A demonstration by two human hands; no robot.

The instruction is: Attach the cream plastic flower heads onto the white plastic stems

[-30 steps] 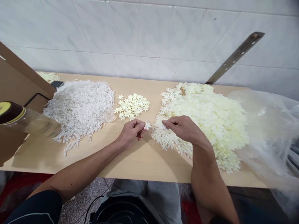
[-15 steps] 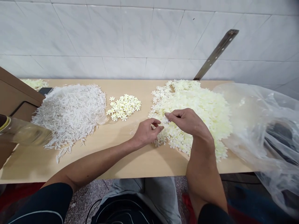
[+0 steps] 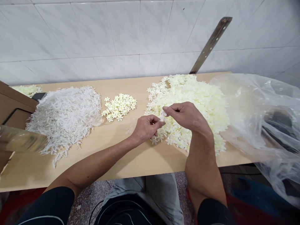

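Over the front left part of a big heap of pale yellow-white artificial flowers, my two hands almost meet. Thumb and forefinger of my left hand are pinched together; what lies in them is too small to make out. My right hand pinches what looks like a small white flower, close to the left fingertips. Left of the hands lies a smaller pile of flowers. Farther left is a mound of thin white plastic stems.
A clear plastic bag spreads over the table's right end. At the left stand a cardboard box and a clear bottle on its side. A slotted metal strip leans on the tiled wall. The wooden table has its front edge near my lap.
My hands have come closer together, and a white piece now shows between the fingertips. The whole view has shifted slightly. The piles look the same.
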